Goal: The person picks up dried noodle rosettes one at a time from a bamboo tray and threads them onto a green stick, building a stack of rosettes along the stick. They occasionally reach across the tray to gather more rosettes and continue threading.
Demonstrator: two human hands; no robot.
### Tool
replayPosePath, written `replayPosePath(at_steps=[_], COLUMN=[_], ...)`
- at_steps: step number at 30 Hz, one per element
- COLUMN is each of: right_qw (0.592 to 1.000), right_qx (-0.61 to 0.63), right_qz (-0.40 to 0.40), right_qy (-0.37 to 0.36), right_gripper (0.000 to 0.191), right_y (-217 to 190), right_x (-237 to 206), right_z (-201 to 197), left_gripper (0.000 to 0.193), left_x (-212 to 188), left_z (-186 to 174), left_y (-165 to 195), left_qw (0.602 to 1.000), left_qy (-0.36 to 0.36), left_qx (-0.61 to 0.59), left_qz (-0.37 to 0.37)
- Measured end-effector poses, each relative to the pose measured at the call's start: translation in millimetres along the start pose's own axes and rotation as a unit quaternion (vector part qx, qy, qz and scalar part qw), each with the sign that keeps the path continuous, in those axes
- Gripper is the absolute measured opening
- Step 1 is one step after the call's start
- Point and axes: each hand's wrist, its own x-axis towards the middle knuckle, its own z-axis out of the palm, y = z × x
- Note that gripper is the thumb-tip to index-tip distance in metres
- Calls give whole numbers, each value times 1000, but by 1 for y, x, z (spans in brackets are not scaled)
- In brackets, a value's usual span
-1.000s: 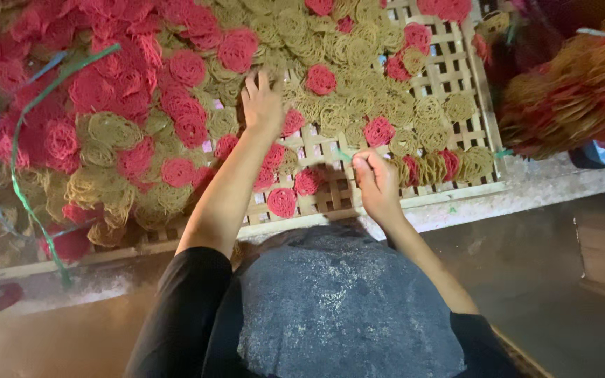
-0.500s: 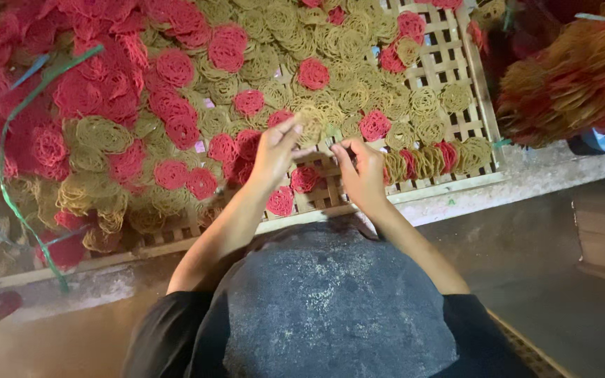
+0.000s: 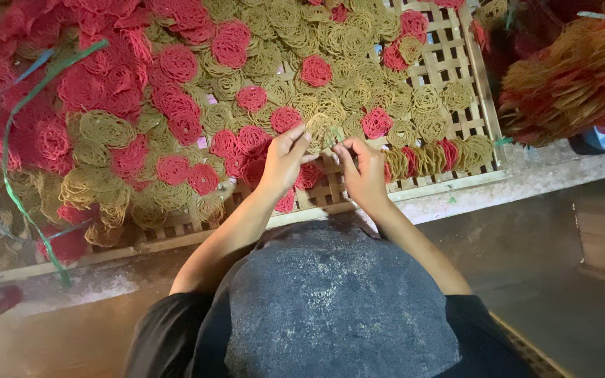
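My left hand (image 3: pixel 283 159) and my right hand (image 3: pixel 363 173) meet over the near part of a bamboo lattice tray (image 3: pixel 456 59). Between their fingertips they pinch one yellow coiled noodle round (image 3: pixel 322 130), lifted slightly off the tray. Red rounds (image 3: pixel 253 140) lie just left of my left hand. A row of yellow and red rounds standing on edge (image 3: pixel 428 157) sits right of my right hand. A dark grey cap (image 3: pixel 330 308) covers the lower middle of the view.
The tray is covered with many red and yellow coiled rounds. Green and blue plastic straps (image 3: pixel 15 154) trail over the left side. A heap of stacked rounds (image 3: pixel 575 77) rises at the right. A pale concrete ledge (image 3: pixel 554 175) runs below the tray's edge.
My left hand drew back from the far middle of the tray and met my right hand. Both now hold a yellow round together.
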Motion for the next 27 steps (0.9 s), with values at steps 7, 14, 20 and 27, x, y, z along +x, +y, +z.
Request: replayPosePath(at_steps=[7,14,20,27], right_qw=[998,999,998,997], right_qx=[39,12,-20,-67], right_qz=[38,40,46,-7], right_qy=[-22,-3,22,37], right_gripper=[15,16,15,14], right_y=[3,7,5,0], right_x=[-1,2,4,0], right_z=[2,2,4,-2], left_gripper=[37,39,41,40], left_x=[-1,-4,-10,-15], left_z=[0,3,4,0], left_y=[-1,-5,-10,-8], left_qw=[1000,1000,1000,998], left_qy=[7,8,-19,-42], left_qx=[13,0,-2,29], left_qz=[-4,11,-12,27])
